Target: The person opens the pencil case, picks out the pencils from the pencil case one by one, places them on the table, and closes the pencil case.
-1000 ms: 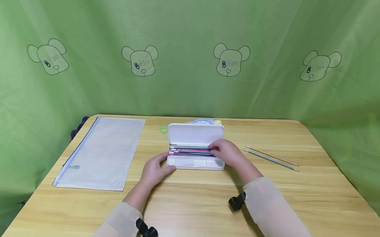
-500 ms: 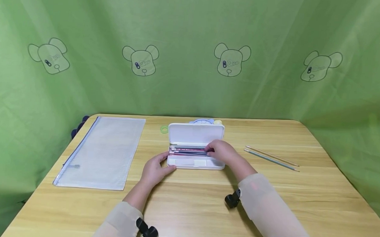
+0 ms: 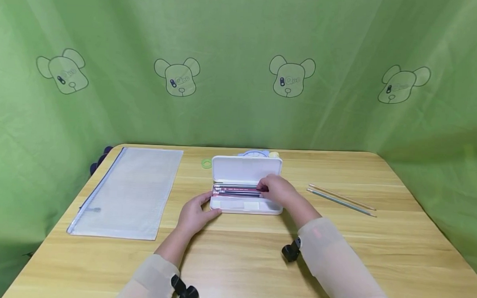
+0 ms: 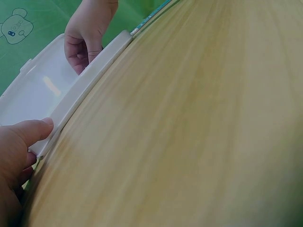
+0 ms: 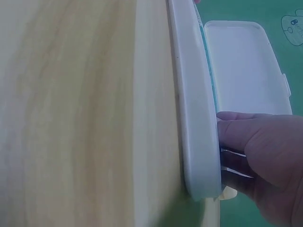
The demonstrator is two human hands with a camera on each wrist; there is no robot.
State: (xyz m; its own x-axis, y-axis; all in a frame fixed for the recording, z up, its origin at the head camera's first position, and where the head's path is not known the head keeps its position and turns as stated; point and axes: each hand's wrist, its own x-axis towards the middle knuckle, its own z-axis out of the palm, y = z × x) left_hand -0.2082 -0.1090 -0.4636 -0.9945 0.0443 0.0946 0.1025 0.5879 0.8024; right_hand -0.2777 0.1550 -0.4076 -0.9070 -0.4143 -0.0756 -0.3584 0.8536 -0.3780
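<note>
A white pencil case [image 3: 247, 169] stands with its lid raised at the middle of the table. Several pencils [image 3: 237, 189] with white-tipped ends lie side by side inside. My left hand [image 3: 193, 214] grips the case's left front corner, thumb on the front edge and fingers around the side. Over the right half of the case, my right hand [image 3: 279, 190] reaches in with curled fingers and thumb around a dark red pencil [image 3: 231, 189]. The right wrist view shows the right hand's fingers [image 5: 236, 135] down behind the case's front wall, which hides their tips.
Two pencils [image 3: 341, 200] lie on the table to the right. At left is a flat, translucent zip pouch [image 3: 126, 193]. A green ring [image 3: 206, 163] sits beside the lid, and a light blue object [image 3: 254, 153] shows behind it. Green cloth [image 3: 239, 114] hangs behind the table.
My right hand has shifted slightly left over the pencils, mostly in the first half second. Red pencils now show more plainly beside its fingers. The left hand stays on the case.
</note>
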